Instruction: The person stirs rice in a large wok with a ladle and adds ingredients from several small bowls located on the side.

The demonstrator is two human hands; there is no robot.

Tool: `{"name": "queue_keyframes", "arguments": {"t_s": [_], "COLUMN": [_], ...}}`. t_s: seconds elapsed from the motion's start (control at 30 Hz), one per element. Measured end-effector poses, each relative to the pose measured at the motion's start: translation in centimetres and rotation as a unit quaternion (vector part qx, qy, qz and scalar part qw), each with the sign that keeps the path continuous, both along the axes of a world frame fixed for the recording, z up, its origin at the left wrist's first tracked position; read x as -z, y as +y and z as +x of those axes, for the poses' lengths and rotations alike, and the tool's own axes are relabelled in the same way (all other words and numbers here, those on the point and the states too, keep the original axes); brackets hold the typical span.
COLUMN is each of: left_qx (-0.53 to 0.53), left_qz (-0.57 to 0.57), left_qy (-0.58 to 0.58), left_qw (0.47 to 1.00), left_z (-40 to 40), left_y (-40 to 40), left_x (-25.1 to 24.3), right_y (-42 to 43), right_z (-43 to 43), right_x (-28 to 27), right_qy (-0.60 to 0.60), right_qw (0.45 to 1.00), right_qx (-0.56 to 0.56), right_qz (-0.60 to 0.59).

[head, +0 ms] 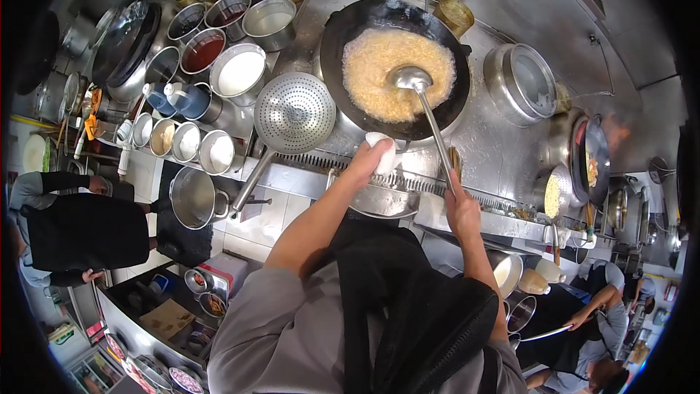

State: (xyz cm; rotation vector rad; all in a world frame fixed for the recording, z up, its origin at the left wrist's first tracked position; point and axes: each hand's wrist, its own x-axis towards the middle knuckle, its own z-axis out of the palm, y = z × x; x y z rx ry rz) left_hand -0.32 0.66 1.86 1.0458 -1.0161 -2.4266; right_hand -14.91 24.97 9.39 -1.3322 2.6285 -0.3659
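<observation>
A large black wok (333,71) sits on the steel cooking range, with bubbling, pale golden food (377,54) in it. My left hand (367,163) holds a folded white cloth (387,160) against the wok's near rim, by its loop handle. The handle of a steel ladle (411,77) is gripped in my right hand (464,209), and the ladle's bowl rests in the bubbling food. Left of the wok lies a perforated steel strainer (295,112), its handle pointing toward me and no hand on it.
Steel containers of sauces and a white liquid (238,72) stand at the left, above small tubs of powder (219,153). A lidded-looking steel pot (519,85) is on the right. Co-workers stand at far left (87,230) and lower right (590,312). A steel pot (194,197) sits lower left.
</observation>
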Motion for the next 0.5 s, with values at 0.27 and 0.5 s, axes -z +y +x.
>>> {"name": "queue_keyframes", "arguments": {"t_s": [0.27, 0.5], "left_qx": [0.007, 0.020], "left_qz": [0.004, -0.008], "left_qy": [-0.011, -0.023], "left_qw": [1.000, 1.000], "left_z": [0.1, -0.1], "left_y": [-0.2, -0.2], "left_x": [0.9, 0.7], "right_y": [-5.5, -10.3], "right_z": [-3.1, -5.3], "right_x": [3.6, 2.7], "right_qy": [-0.019, -0.137], "right_qw": [0.998, 0.987], "right_qx": [-0.001, 0.005], "right_qz": [-0.057, -0.081]}}
